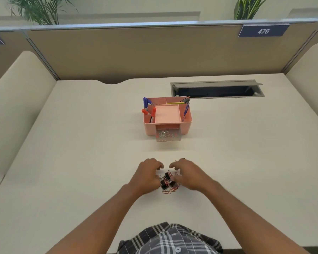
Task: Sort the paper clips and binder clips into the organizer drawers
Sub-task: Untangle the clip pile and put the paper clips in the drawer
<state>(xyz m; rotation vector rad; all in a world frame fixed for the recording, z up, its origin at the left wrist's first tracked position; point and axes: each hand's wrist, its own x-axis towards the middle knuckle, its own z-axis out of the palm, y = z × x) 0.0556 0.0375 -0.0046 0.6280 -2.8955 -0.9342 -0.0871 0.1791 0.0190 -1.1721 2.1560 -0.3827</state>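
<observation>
While curled hands (170, 174) flank it, grip unclear: tangled pile (167, 182) of black binder clips, red and silver paper clips

Both hands motion-blurred: left hand (148, 176) and right hand (188, 176) cover the sides of the clip pile (167, 183), fingertip contact unreadable. Clips in the open drawer (167, 135) too small to tell apart. Shirt (170, 239) cut by near edge; plants cropped at far edge.
</observation>
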